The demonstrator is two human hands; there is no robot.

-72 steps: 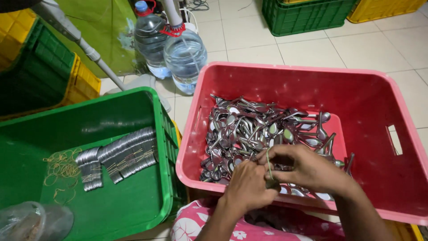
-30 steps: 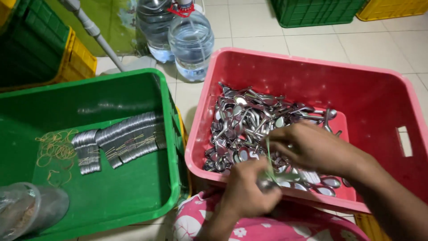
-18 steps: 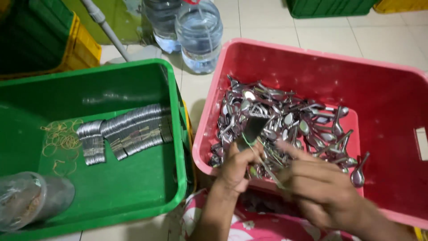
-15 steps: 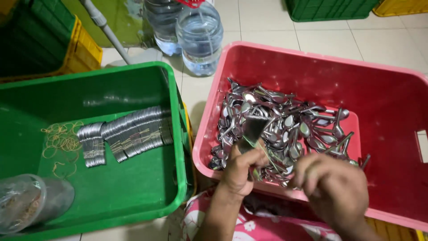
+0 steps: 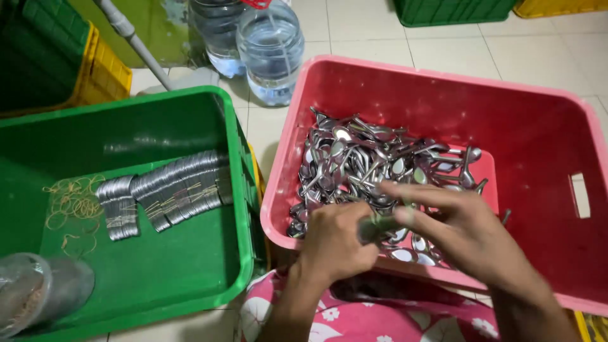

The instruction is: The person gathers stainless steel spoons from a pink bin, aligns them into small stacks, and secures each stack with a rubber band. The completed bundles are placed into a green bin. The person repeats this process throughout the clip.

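The left hand (image 5: 339, 244) is closing in a fist around a small bundle of spoons (image 5: 375, 227), low in the middle of the frame, just above the near rim of the pink crate (image 5: 538, 133). The right hand (image 5: 462, 234) is reaching across from the lower right with its fingers (image 5: 411, 193) spread loosely, the fingertips touching the top of that same bundle; whether they are pinching anything cannot be told, because the hand is blurring with motion.

The bundle is showing only as a short greyish-green stub between the two hands, its ends hiding behind the fist and fingers. Behind it, a loose heap of shiny metal spoons (image 5: 367, 164) is lying tangled in the middle of the pink crate.

At the left of the frame a green crate (image 5: 234, 158) is holding rows of banded spoon bundles (image 5: 168, 193) beside a scatter of rubber bands (image 5: 69, 206). A clear container (image 5: 38, 291) is getting cut off at the lower left corner. Two water bottles (image 5: 269, 47) are standing on the tiled floor at the top centre.
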